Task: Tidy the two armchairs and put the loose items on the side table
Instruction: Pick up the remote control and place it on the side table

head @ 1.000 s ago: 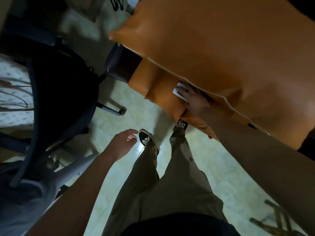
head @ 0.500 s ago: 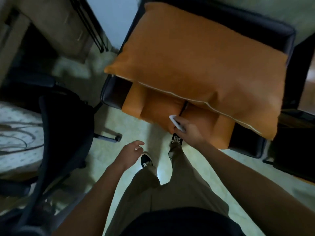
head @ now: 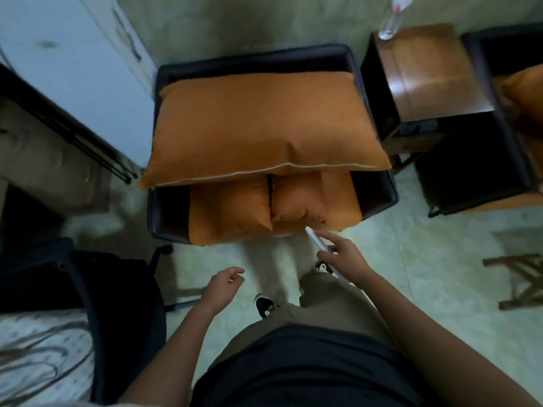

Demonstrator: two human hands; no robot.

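A black armchair stands ahead of me with a big orange pillow lying across it and orange seat cushions underneath. My right hand holds a thin white flat item just in front of the seat's front edge. My left hand hangs lower left over the floor, fingers loosely curled, holding nothing. To the right stands the wooden side table with a clear plastic bottle at its back edge. The second black armchair is at the far right, with an orange cushion on it.
A dark office chair stands at my left, beside a patterned bedsheet. A desk is further left. A wooden rack lies on the pale green floor at the right.
I have stepped back from the armchair, so it looks farther away. My right hand drew the white item off the seat cushion and now holds it clear of the chair.
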